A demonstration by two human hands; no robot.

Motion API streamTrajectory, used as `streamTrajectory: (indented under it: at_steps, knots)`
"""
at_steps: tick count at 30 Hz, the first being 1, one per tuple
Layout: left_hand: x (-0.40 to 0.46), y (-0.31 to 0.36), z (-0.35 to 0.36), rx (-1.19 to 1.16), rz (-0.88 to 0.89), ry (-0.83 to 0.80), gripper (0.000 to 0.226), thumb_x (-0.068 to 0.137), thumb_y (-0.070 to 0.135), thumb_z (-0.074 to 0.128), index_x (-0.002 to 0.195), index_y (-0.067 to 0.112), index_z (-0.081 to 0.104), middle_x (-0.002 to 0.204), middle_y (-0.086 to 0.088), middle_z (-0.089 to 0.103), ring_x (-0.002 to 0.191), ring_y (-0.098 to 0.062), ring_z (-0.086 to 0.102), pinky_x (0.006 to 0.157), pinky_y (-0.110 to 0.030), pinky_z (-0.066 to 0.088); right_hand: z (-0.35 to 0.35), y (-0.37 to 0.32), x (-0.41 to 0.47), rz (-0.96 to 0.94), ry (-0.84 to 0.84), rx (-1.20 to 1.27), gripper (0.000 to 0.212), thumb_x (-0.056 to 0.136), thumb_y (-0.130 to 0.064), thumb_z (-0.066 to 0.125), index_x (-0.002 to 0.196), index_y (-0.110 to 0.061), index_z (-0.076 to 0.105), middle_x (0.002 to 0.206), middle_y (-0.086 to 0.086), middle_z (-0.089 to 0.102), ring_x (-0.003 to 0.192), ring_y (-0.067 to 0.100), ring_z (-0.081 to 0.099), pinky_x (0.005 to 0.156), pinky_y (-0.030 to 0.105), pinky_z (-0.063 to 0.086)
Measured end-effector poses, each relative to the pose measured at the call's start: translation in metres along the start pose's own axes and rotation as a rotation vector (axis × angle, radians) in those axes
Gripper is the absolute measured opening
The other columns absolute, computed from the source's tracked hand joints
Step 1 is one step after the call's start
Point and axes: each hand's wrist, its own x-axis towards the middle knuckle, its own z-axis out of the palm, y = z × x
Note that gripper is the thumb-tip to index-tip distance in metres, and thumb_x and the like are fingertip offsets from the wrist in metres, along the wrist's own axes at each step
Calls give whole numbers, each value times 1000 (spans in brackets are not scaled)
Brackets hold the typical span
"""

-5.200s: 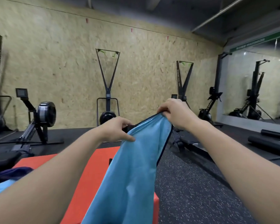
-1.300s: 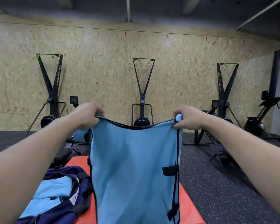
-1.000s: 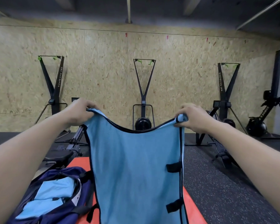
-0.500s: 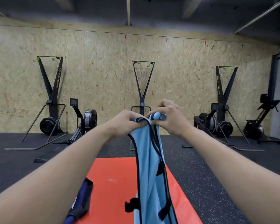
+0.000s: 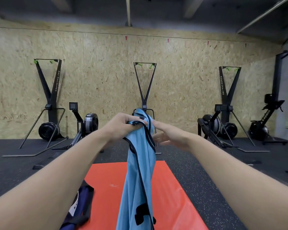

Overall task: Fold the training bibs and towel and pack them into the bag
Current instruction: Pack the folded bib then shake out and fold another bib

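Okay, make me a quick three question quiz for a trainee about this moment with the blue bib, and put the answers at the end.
1. True or false: both hands grip the blue bib.
2. Which surface lies under the hanging bib? A) the orange mat B) a wooden bench C) a glass table
3. Fill in: the navy bag shows at the lower ____ of the view.

Key
1. False. The left hand holds the gathered top of the bib; the right hand is open beside it, fingers straight.
2. A.
3. Left.
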Motion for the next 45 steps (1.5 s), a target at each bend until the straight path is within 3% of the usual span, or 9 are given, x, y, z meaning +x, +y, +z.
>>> streamTrajectory:
  at_steps: [6, 11, 15, 19, 25, 29, 36, 42, 45]
  knots:
    - [-4, -2, -1, -5, -42, -124, 20, 97, 17, 65, 112, 22, 77, 109, 6, 76, 105, -10, 70, 95, -25, 53, 20, 3, 17, -173, 204, 362, 58, 86, -39, 77, 137, -24, 53, 123, 1, 71, 108, 18, 70, 89, 36, 55]
    - [-5, -6, -6, 60, -87, -35, 18, 95, 17, 68, 105, 26, 80, 102, 9, 77, 95, -4, 70, 80, -15, 53, 17, -7, 20, -211, 444, 361, 36, 90, 3, 58, 121, -16, 63, 110, 9, 74, 92, 23, 73, 73, 36, 61]
    - [-5, -7, -13, 116, -89, 32, 16, 95, 19, 69, 103, 25, 80, 102, 9, 75, 81, 9, 65, 70, -6, 47, 9, -11, 18, -153, 524, 361, 43, 93, 6, 46, 126, -20, 57, 111, 9, 71, 85, 21, 70, 84, 50, 60]
    - [-4, -5, -16, 167, -85, 22, 16, 95, 19, 68, 105, 24, 80, 96, 15, 73, 72, 16, 61, 64, -1, 40, 8, -16, 11, -109, 499, 419, 40, 94, -4, 41, 126, -23, 57, 115, 9, 70, 84, 21, 67, 80, 44, 59]
    - [-2, -4, -17, 201, -86, 48, 16, 95, 21, 68, 104, 28, 80, 101, 17, 73, 82, 16, 62, 66, 2, 40, 9, -21, 6, -324, 308, 390, 47, 98, -55, 50, 143, -51, 43, 150, -15, 45, 133, 15, 48, 109, 47, 39]
    - [-4, -3, -18, 211, -88, 34, 17, 96, 19, 67, 105, 26, 80, 101, 17, 73, 79, 20, 61, 66, 3, 38, 15, -21, 9, -271, 301, 164, 34, 97, -46, 59, 127, -32, 67, 123, -20, 63, 128, 7, 51, 108, 36, 39]
    - [-5, 6, -36, 244, -122, 6, 16, 96, 23, 67, 100, 31, 80, 104, 16, 75, 96, 4, 66, 73, -1, 45, 4, -21, 20, -254, 655, 194, 8, 84, -25, 80, 89, -20, 79, 100, 1, 72, 100, 17, 66, 91, 33, 54]
    - [-9, 24, -73, 350, -196, 0, 19, 100, 31, 61, 100, 29, 80, 104, 2, 77, 105, -29, 69, 93, -43, 56, -27, -31, 16, -299, 795, 178, 10, 78, -15, 85, 83, -16, 77, 101, -4, 71, 94, 7, 63, 87, 26, 52]
    - [-15, 33, -98, 431, -206, 58, 17, 97, 29, 64, 103, 22, 79, 100, -2, 76, 97, -27, 70, 78, -30, 57, -53, -31, 12, -293, 820, 119, 15, 77, -12, 84, 74, -24, 76, 105, -7, 71, 104, 14, 65, 85, 26, 51]
